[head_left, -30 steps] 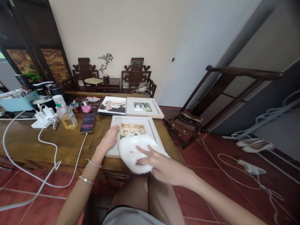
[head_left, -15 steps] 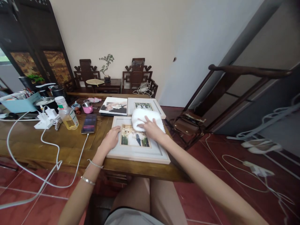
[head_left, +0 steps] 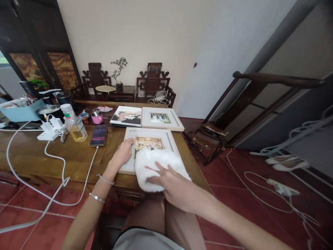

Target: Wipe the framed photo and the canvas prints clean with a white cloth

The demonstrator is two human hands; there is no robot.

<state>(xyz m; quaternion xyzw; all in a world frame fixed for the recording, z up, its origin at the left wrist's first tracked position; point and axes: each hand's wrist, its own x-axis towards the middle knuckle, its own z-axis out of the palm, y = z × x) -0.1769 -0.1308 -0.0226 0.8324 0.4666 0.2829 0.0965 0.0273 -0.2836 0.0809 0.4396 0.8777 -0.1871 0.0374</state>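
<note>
Here's the white cloth (head_left: 158, 161) right under the right hand (head_left: 169, 178), fingers spread; whether they pinch a fold, I can't tell. It lies wider left-to-right, across the picture frame's (head_left: 170, 139) lower right, hanging past the near edge. The left hand (head_left: 125, 152), farther from the cloth, rests fingers together over the left border; any clamping is hidden. Beyond, a second frame (head_left: 174, 118) and a photo book (head_left: 127, 117) crowd the far side; leftward, phone (head_left: 99, 135) and bottle (head_left: 76, 125) stand apart. Nothing blocks the cloth's path across the glass.
</note>
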